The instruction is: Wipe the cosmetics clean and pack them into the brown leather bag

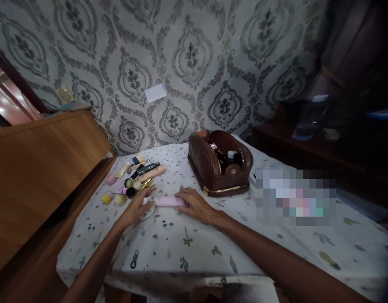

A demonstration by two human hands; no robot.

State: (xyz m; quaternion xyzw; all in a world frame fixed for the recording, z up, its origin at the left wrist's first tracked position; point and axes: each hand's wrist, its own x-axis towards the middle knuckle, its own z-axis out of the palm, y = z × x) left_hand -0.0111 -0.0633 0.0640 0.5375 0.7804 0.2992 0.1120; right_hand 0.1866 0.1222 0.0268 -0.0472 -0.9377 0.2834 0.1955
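Note:
A pink tube (168, 201) lies level between my two hands, just above or on the patterned white cloth. My right hand (195, 204) has its fingers wrapped round the tube's right end. At the other end my left hand (137, 209) pinches a small white piece that looks like a wipe or tissue (148, 211), touching the tube. Beyond the left hand sits a group of cosmetics: gold tubes (147, 183), a peach tube (152, 173), a dark green tube (148, 168), small round pots (129, 182) and a pink sponge (111, 179).
A brown bag (220, 168) stands unzipped behind my right hand, with bottles inside. A blurred-out patch (295, 198) covers items on the right. The wooden panel (54, 168) borders the left side. A clear bottle (310, 118) stands on dark furniture at the right.

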